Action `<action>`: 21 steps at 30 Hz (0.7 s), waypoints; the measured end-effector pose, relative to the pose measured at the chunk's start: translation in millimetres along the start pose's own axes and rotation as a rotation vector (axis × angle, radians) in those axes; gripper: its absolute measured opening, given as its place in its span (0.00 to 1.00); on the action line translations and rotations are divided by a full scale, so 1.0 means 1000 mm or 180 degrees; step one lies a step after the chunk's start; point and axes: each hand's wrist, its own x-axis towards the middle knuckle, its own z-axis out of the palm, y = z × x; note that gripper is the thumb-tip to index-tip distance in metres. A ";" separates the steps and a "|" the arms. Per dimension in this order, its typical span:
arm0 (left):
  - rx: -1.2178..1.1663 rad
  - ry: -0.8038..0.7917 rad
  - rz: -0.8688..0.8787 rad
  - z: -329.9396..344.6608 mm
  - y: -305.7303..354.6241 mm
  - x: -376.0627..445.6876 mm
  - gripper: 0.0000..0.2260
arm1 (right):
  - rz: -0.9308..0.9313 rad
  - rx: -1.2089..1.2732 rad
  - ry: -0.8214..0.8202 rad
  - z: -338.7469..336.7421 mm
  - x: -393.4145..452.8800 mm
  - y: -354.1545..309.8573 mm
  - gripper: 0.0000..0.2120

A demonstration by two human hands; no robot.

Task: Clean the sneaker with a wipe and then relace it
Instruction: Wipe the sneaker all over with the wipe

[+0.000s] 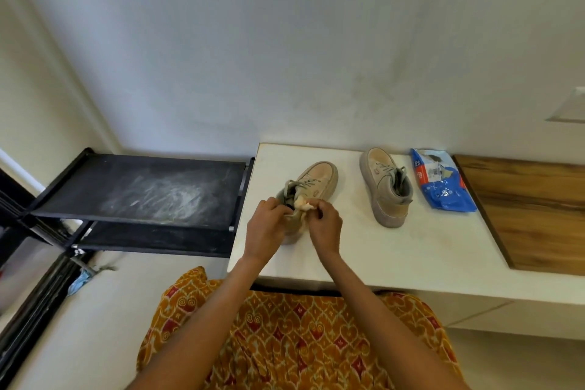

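A beige sneaker [316, 179] with grey-green laces stands on the white counter [364, 250], toe pointing away from me. My left hand [267, 225] grips its heel and collar. My right hand [324, 225] pinches a crumpled pale wipe [304, 204] against the collar at the shoe's opening. Both hands hide the heel. A second matching sneaker [384, 187] stands to the right, laced, untouched.
A blue wipe packet [441, 185] lies right of the second sneaker, by the wall. A wooden panel [531, 209] covers the counter's right end. A black dusty shoe rack [142, 190] stands left of the counter. My patterned orange clothing fills the foreground.
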 end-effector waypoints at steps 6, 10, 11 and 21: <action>-0.0746 0.0063 -0.0530 -0.006 -0.023 -0.003 0.06 | -0.0055 -0.0251 0.0106 -0.016 0.019 0.006 0.12; -0.1110 0.0125 -0.0817 -0.001 -0.019 -0.016 0.06 | 0.0187 -0.0473 0.0313 -0.023 0.063 -0.009 0.14; -0.1127 0.0127 -0.0819 -0.001 -0.018 -0.017 0.06 | 0.0225 -0.0530 0.0322 -0.022 0.066 -0.010 0.14; -0.1050 0.0128 -0.0831 -0.001 -0.028 -0.012 0.07 | -0.0810 -0.0797 -0.0467 -0.014 -0.018 0.000 0.11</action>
